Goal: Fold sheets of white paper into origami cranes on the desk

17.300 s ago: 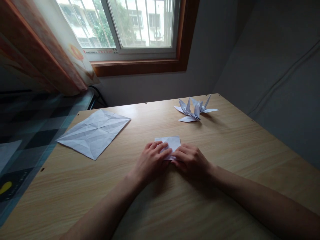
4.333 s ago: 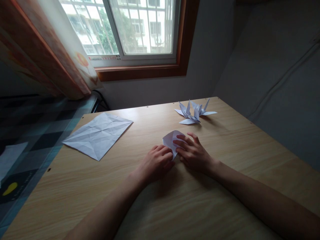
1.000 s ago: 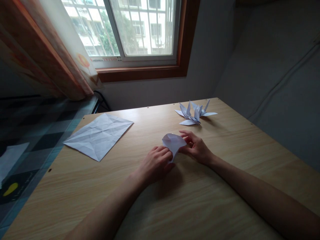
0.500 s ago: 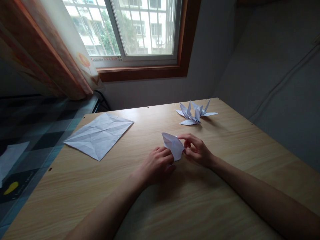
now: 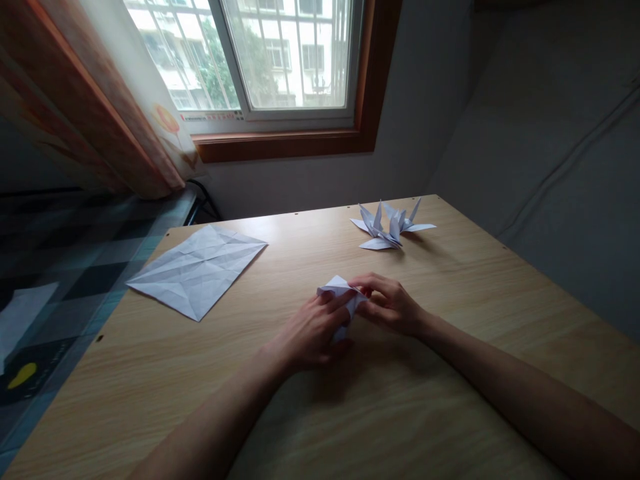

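Note:
A small piece of folded white paper [image 5: 336,285] is between my two hands, just above the middle of the wooden table. My left hand [image 5: 320,325] has its fingers laid over the front of the paper and its thumb below, holding it. With thumb and fingers, my right hand [image 5: 387,301] pinches the paper's right edge. The fingers of both hands hide much of the paper, so its exact folds cannot be made out. Beyond my right hand stand white folded paper cranes [image 5: 385,230], close together with pointed wings.
A creased, unfolded sheet of white paper [image 5: 200,267] lies on the left of the table [image 5: 240,413]. Left of the table is a surface with a checked cloth [image 5: 95,283], bearing another white sheet [image 5: 27,310]. A window [image 5: 290,60] and a curtain [image 5: 100,100] are behind.
The flap that stood upright between my hands has folded down toward the left. My left fingers have stretched out over the paper, and my right fingers have shifted slightly left along its edge.

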